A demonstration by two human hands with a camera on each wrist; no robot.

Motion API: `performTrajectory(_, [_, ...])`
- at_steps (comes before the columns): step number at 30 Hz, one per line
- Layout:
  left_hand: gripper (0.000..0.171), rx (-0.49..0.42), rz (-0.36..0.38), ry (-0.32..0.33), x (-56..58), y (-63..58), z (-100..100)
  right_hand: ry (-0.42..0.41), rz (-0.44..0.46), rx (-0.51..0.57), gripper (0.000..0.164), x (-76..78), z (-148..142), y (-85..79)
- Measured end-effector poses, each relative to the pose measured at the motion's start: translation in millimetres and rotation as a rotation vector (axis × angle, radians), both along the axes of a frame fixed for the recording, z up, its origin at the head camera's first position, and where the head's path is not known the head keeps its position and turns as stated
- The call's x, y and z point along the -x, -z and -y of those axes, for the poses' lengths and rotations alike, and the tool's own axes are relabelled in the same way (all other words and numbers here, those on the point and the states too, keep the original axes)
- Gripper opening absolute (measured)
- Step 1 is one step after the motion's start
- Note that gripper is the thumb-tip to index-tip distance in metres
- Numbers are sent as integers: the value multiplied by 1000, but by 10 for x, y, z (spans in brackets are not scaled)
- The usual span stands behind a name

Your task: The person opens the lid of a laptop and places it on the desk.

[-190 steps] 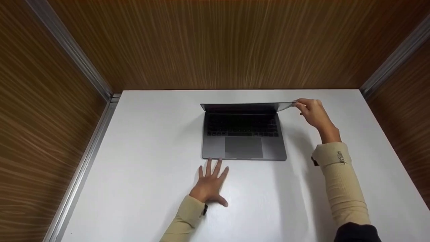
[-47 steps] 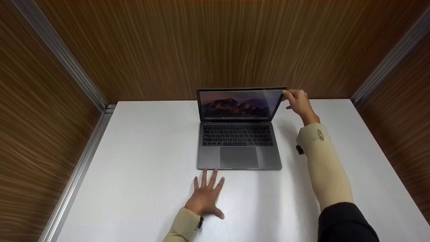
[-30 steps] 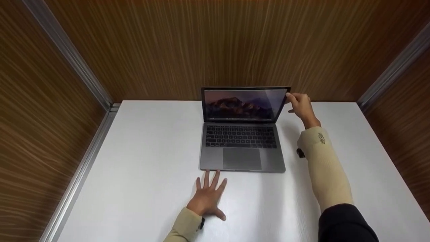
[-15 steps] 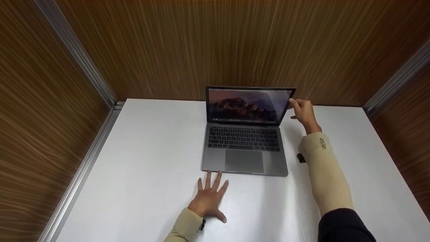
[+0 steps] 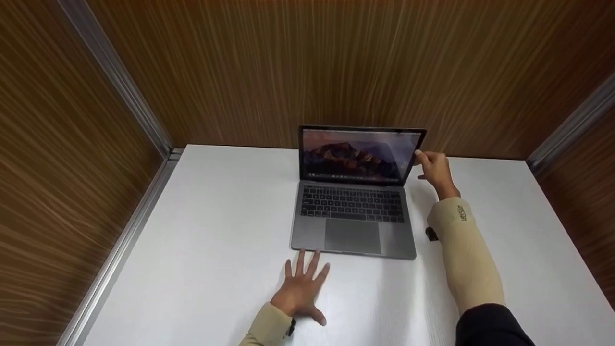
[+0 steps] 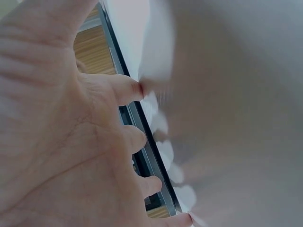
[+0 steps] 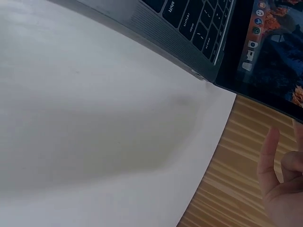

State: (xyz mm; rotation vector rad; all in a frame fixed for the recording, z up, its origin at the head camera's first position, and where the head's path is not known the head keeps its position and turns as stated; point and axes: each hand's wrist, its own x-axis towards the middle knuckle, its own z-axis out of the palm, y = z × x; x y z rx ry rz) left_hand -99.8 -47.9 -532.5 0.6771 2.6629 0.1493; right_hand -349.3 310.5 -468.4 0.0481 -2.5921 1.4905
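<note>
A grey laptop (image 5: 307, 235) sits on the white table with its lid raised and leaning back, the lit screen (image 5: 355, 154) showing a mountain picture. My right hand (image 5: 436, 169) pinches the right edge of the lid between thumb and fingers, about midway up. In the right wrist view, part of that hand (image 7: 284, 189) shows beside the screen's edge, the rest cut off by the frame. My left hand (image 5: 300, 288) lies with straight, spread fingers on the table, two fingertips right at the laptop's front edge. The left wrist view shows its palm (image 6: 61, 127) and fingertips along that edge.
The white table (image 5: 226, 206) extends around the laptop. A wood-grain panel (image 5: 288, 72) stands close behind the lid, with more panels at the left and right. Metal rails (image 5: 120, 250) run along the left side.
Since the earliest frame the lid has swung up and back, bringing the screen into view. My right hand has lately slid lower along its edge. The left hand stays at the front edge.
</note>
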Motion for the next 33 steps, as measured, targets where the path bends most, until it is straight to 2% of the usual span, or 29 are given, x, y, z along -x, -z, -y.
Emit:
performTrajectory(13, [127,-8,20,-31,-4,56,-1,42,18,-4,48,35,56,247])
performTrajectory(23, [127,-18,-34,-23,0,92,3,76,91,5,48,58,68,445])
performTrajectory(33, [127,0,-43,-11,6,102,7,145,111,-30,48,77,125,524])
